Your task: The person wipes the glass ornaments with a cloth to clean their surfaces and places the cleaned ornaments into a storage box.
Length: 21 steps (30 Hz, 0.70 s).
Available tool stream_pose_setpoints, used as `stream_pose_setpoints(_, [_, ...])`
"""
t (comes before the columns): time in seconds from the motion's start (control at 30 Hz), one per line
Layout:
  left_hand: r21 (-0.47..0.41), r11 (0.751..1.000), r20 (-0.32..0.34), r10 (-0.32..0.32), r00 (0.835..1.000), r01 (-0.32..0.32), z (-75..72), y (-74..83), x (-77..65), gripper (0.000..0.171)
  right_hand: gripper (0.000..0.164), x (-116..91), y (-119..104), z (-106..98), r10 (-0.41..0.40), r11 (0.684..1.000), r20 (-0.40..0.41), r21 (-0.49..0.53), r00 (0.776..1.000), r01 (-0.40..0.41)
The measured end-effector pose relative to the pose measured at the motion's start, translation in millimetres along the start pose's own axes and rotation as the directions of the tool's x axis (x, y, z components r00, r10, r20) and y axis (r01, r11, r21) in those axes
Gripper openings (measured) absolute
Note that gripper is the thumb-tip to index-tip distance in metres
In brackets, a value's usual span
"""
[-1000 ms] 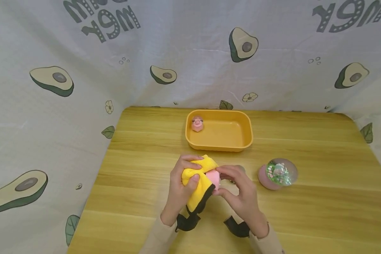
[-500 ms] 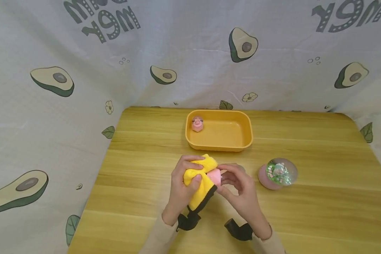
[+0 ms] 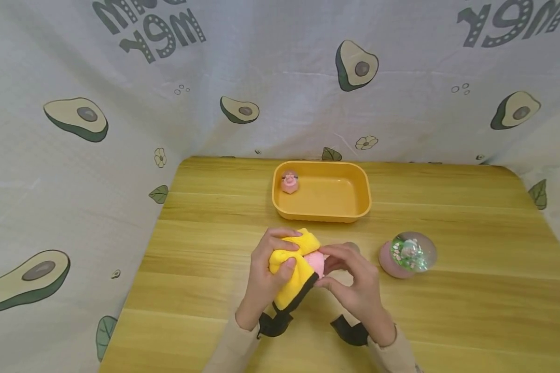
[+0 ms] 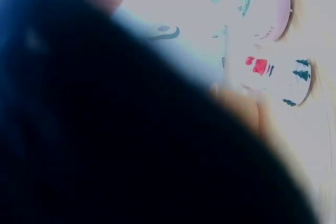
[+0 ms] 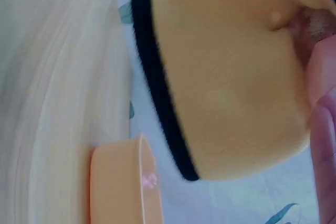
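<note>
The pink piece (image 3: 315, 261) is held over the desk (image 3: 205, 233), a little left of the middle between its side edges, on the near side of the yellow box (image 3: 322, 216). From here I see it poking out of the yellow cloth (image 3: 293, 290) on the right. The left hand (image 3: 267, 267) has its fingers curled around the cloth; the right hand (image 3: 354, 274) pinches the bare pink end between thumb and fingertips, so it is the nearer one, and the piece lies left of its fingers. Which way the long axis runs I cannot tell, as the cloth hides the rest.

The right wrist view shows what the head view does not: the pink end looks faceted, with a digit pressed against it. The left wrist view, mostly dark blur, reveals a Santa ornament (image 4: 281, 80) with green trees, largely hidden behind the right hand from above. Toward the desk's right edge stands a snow globe (image 3: 413, 254); a small pink figure (image 3: 290, 183) sits in the box's far left corner.
</note>
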<state>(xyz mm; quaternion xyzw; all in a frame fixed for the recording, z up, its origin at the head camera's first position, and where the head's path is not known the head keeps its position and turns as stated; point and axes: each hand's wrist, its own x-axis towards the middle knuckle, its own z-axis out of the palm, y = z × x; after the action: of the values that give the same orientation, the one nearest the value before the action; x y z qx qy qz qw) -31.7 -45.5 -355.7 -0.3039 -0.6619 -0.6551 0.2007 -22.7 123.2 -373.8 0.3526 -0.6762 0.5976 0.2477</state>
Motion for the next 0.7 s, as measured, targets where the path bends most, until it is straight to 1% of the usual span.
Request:
stream_pose_setpoints(0.07, [0.019,0.999,0.017,0.03,0.999,-0.031,0.0,1.0,0.8,0.021,0.044,-7.0,2.9,-1.2,0.11,0.993,-0.005,0.053,0.994,-0.11])
stream_pose_setpoints(0.1, [0.028,0.999,0.025,0.043,0.999,-0.044,0.0,1.8,1.3,0.02,0.043,-9.8,3.6,-2.2,0.175,0.981,-0.001,0.082,0.985,-0.174])
stream_pose_setpoints(0.17, [0.035,0.997,0.035,0.064,0.997,-0.065,-0.1,2.3,2.1,0.017,0.041,-14.0,4.4,-3.7,0.283,0.951,0.008,0.127,0.959,-0.282])
stream_pose_setpoints(0.2, [0.038,0.996,0.037,0.078,0.996,-0.08,0.0,2.5,2.5,0.017,0.04,-15.0,3.7,-4.0,0.324,0.937,0.012,0.136,0.946,-0.322])
stream_pose_setpoints(0.23, [0.046,0.995,0.036,0.089,0.995,-0.09,-0.1,2.3,2.6,0.017,0.04,-14.9,3.1,-4.1,0.345,0.93,0.015,0.133,0.939,-0.343])
stream_pose_setpoints(0.27, [0.05,0.994,0.031,0.092,0.995,-0.093,-0.1,2.3,3.0,0.017,0.039,-14.2,2.8,-3.9,0.341,0.932,0.016,0.124,0.94,-0.34])
stream_pose_setpoints(0.3, [0.052,0.995,0.023,0.089,0.996,-0.09,0.0,2.1,3.1,0.019,0.039,-13.1,2.3,-3.2,0.316,0.943,0.014,0.106,0.948,-0.316])
stream_pose_setpoints(0.37, [0.04,0.997,-0.002,0.073,0.997,-0.073,0.4,0.8,3.0,0.022,0.041,-9.2,0.3,-1.0,0.239,0.97,0.006,0.045,0.971,-0.239])
stream_pose_setpoints(0.43, [0.014,0.999,-0.035,0.039,0.999,-0.039,0.9,-1.7,1.8,0.026,0.043,-3.5,-1.9,2.0,0.127,0.992,0.01,-0.013,0.992,-0.127])
stream_pose_setpoints(0.47, [-0.008,1.0,-0.05,0.013,0.999,-0.014,1.1,-2.3,1.2,0.027,0.043,-0.6,-3.5,3.4,0.075,0.996,0.018,-0.051,0.997,-0.074])
stream_pose_setpoints(0.53, [-0.043,0.999,-0.07,-0.033,0.997,0.03,1.6,-3.9,-0.6,0.028,0.041,5.3,-6.8,5.7,-0.015,0.992,0.025,-0.123,1.0,0.018])
stream_pose_setpoints(0.6, [-0.072,0.995,-0.076,-0.073,0.994,0.067,2.0,-4.5,-2.0,0.028,0.039,9.0,-8.3,7.0,-0.089,0.983,0.021,-0.162,0.996,0.091])
stream_pose_setpoints(0.63, [-0.082,0.993,-0.075,-0.087,0.993,0.08,2.2,-4.5,-2.4,0.028,0.038,10.2,-8.4,7.0,-0.116,0.977,0.015,-0.18,0.993,0.116])
stream_pose_setpoints(0.7, [-0.083,0.992,-0.068,-0.097,0.993,0.091,1.5,-3.9,-3.3,0.027,0.036,10.8,-6.8,7.5,-0.149,0.973,-0.002,-0.178,0.989,0.146])
